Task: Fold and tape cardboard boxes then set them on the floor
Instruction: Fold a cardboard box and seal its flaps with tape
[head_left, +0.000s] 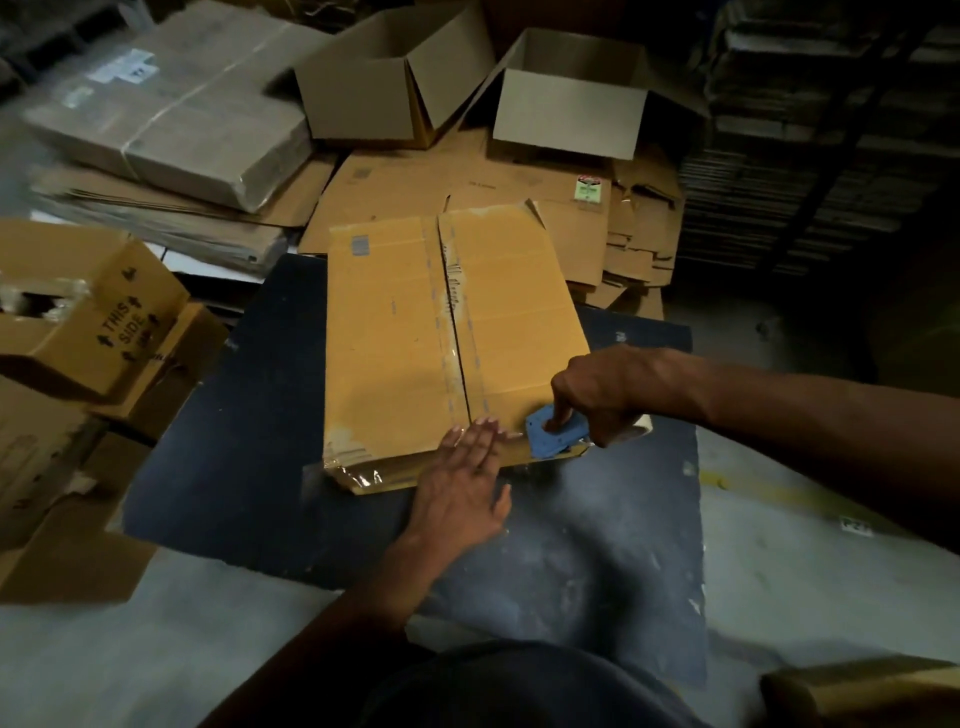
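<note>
Two hands of mine work the near end of one closed cardboard box (410, 338), which lies flat on a dark blue table top (545, 545). Its long axis runs away from me, leaning slightly left toward the far end, and the seam between its two top flaps follows that same line down the middle, with clear tape along it. Near its far left corner sits a small grey sticker I cannot read.

My left hand (462, 473) lies flat with fingers straight and together, pressing on the box's near edge just at the end of the seam. My right hand (608, 389) grips a blue tape dispenser (550, 434), fingers curled round it and one finger pushed through the hole in its plate; it sits on the box's near right corner, just beside my left fingertips.

At left, a brown carton (93, 317) tilted on its side is printed "THIS SIDE" with arrows; the rest of its lettering is hidden. Beyond the table lie flattened cartons (467, 176), one bearing a small green and red label too small to read. Two open boxes (395, 78) stand on them, and a wrapped bundle (176, 98) at far left carries a white label, blurred.
</note>
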